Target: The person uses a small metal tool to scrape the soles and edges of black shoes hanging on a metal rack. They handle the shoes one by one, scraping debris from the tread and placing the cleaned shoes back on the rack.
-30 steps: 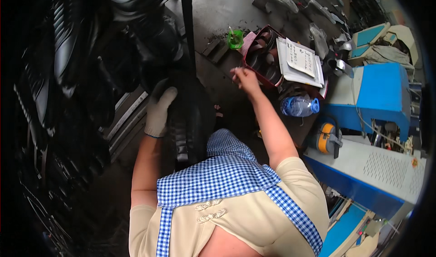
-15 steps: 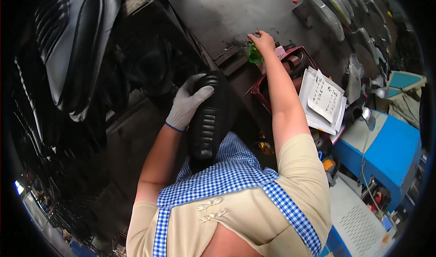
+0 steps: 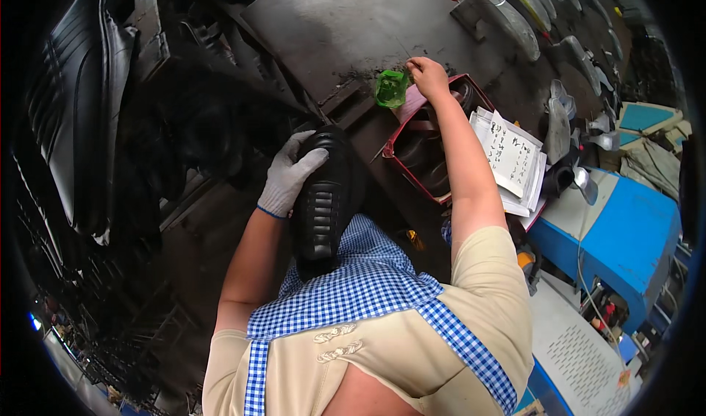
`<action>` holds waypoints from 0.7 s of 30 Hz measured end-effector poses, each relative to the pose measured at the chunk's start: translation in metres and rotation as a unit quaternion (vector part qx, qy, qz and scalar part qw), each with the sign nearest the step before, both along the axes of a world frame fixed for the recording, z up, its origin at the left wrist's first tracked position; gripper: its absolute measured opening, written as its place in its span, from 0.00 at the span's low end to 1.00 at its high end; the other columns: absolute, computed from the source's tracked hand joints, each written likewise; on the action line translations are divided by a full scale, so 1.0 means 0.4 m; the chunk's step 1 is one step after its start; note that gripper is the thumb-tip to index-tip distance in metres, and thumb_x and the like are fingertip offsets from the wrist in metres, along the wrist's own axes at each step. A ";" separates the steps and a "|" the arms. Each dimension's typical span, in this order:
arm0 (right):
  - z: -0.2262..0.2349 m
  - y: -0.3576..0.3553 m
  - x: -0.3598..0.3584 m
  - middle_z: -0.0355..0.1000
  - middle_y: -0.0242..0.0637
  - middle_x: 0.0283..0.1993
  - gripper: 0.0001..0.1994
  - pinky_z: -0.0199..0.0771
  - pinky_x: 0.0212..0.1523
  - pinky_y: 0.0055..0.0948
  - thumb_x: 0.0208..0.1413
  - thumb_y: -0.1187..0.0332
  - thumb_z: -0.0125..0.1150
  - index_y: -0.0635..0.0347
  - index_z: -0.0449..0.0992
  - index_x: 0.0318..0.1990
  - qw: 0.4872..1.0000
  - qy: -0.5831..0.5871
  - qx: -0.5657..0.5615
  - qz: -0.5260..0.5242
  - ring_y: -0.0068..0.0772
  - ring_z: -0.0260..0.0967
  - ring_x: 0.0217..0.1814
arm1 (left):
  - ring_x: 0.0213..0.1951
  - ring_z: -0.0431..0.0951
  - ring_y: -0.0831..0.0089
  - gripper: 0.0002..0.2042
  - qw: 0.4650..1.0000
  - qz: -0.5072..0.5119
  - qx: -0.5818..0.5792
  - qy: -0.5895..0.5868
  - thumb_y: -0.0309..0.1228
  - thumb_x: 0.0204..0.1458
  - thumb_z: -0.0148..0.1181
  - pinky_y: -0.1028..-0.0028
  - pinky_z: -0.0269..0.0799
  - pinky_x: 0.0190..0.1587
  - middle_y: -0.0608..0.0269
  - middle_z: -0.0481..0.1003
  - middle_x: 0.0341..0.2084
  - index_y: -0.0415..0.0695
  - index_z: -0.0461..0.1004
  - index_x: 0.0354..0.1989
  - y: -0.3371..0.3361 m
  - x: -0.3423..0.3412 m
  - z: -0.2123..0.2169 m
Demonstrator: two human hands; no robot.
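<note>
A black shoe (image 3: 322, 203) with a ribbed strip stands on end against my checked apron. My left hand (image 3: 287, 177), in a white knit glove, grips it along its left side, thumb over the front. Out over the metal table my bare right hand (image 3: 430, 77) is closed, with fingers pinched on a thin, needle-like tool (image 3: 404, 47) that points up and left. Just left of those fingers sits a green translucent cup (image 3: 391, 89). The tool's lower part is hidden in the hand.
Below my right forearm lies a red-edged box (image 3: 417, 183) with dark shoes inside. Papers with handwriting (image 3: 507, 155) rest to its right. Grey shoe lasts (image 3: 500, 19) line the far right. Large black shoes (image 3: 81, 114) hang close at left. A blue-and-white machine (image 3: 610, 232) stands at right.
My right hand has drawn away from the green cup to its right, still pinching the thin tool. The left hand keeps its hold on the shoe. The whole view has shifted slightly.
</note>
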State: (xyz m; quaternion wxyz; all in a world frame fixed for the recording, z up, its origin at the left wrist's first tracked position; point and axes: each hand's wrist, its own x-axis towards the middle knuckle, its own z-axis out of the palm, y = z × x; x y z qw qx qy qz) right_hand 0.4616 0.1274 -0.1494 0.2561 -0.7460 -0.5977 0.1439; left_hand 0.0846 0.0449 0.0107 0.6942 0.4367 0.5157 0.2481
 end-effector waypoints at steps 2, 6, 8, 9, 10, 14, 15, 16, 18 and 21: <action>-0.012 0.004 0.012 0.79 0.40 0.38 0.14 0.75 0.41 0.38 0.58 0.57 0.59 0.54 0.82 0.43 0.992 0.095 -0.080 -0.029 0.42 0.77 0.38 | 0.50 0.76 0.69 0.27 1.000 0.000 0.006 0.003 0.39 0.51 0.66 0.72 0.71 0.55 0.55 0.76 0.48 0.36 0.71 0.57 0.003 0.007 -0.001; -0.054 0.041 0.050 0.78 0.39 0.32 0.14 0.74 0.32 0.31 0.58 0.59 0.61 0.60 0.81 0.44 0.956 0.238 -0.167 -0.029 0.29 0.75 0.28 | 0.50 0.75 0.71 0.28 1.000 -0.014 0.025 0.003 0.41 0.52 0.66 0.72 0.70 0.55 0.56 0.76 0.48 0.36 0.71 0.56 0.016 0.016 -0.047; -0.053 0.047 0.068 0.76 0.33 0.31 0.12 0.67 0.25 0.24 0.60 0.62 0.62 0.61 0.81 0.43 0.928 0.334 -0.159 -0.055 0.21 0.69 0.23 | 0.50 0.75 0.71 0.28 1.000 -0.011 0.001 -0.003 0.41 0.51 0.66 0.72 0.69 0.55 0.56 0.76 0.47 0.36 0.71 0.56 0.023 0.035 -0.042; -0.014 0.054 0.068 0.76 0.30 0.32 0.11 0.63 0.22 0.22 0.61 0.62 0.61 0.60 0.81 0.43 0.915 0.360 -0.167 -0.076 0.19 0.67 0.23 | 0.49 0.75 0.72 0.28 1.000 -0.003 -0.007 -0.008 0.41 0.51 0.67 0.73 0.69 0.55 0.57 0.76 0.47 0.35 0.71 0.56 0.026 0.042 -0.041; 0.014 0.051 0.078 0.75 0.28 0.32 0.10 0.59 0.19 0.19 0.62 0.63 0.60 0.59 0.80 0.44 0.901 0.384 -0.174 -0.102 0.18 0.64 0.22 | 0.49 0.75 0.72 0.27 1.000 0.000 -0.016 -0.016 0.41 0.51 0.67 0.73 0.69 0.55 0.57 0.76 0.46 0.35 0.72 0.55 0.032 0.052 -0.037; 0.104 0.032 0.109 0.73 0.26 0.31 0.10 0.55 0.19 0.14 0.62 0.62 0.61 0.56 0.80 0.44 0.829 0.534 -0.140 -0.088 0.14 0.64 0.21 | 0.47 0.76 0.72 0.27 1.000 0.005 0.003 -0.011 0.39 0.50 0.69 0.73 0.70 0.54 0.58 0.77 0.45 0.35 0.72 0.54 0.041 0.082 -0.028; 0.147 0.018 0.089 0.74 0.25 0.33 0.10 0.52 0.17 0.11 0.62 0.62 0.62 0.57 0.80 0.44 0.809 0.570 -0.121 -0.077 0.11 0.64 0.22 | 0.47 0.76 0.72 0.27 1.000 0.008 -0.007 -0.021 0.39 0.50 0.69 0.73 0.70 0.53 0.58 0.77 0.45 0.35 0.72 0.54 0.043 0.085 -0.031; 0.186 0.003 0.071 0.74 0.26 0.33 0.10 0.52 0.17 0.11 0.63 0.62 0.62 0.57 0.80 0.44 0.798 0.590 -0.108 -0.062 0.11 0.65 0.22 | 0.46 0.76 0.72 0.27 0.999 0.008 -0.017 -0.032 0.39 0.49 0.69 0.73 0.71 0.53 0.58 0.77 0.45 0.35 0.72 0.54 0.045 0.091 -0.036; 0.253 -0.025 0.031 0.74 0.26 0.34 0.10 0.54 0.16 0.12 0.63 0.63 0.62 0.58 0.80 0.44 0.771 0.630 -0.080 -0.031 0.12 0.65 0.22 | 0.46 0.77 0.72 0.27 0.998 0.010 -0.037 -0.042 0.39 0.49 0.69 0.73 0.71 0.53 0.58 0.77 0.45 0.35 0.72 0.54 0.049 0.102 -0.039; 0.332 -0.059 -0.036 0.74 0.27 0.34 0.09 0.57 0.18 0.11 0.63 0.64 0.62 0.59 0.80 0.44 0.767 0.639 -0.051 -0.003 0.12 0.66 0.23 | 0.46 0.77 0.72 0.27 0.998 0.007 -0.052 -0.034 0.40 0.49 0.70 0.73 0.71 0.53 0.57 0.77 0.45 0.35 0.73 0.54 0.055 0.116 -0.024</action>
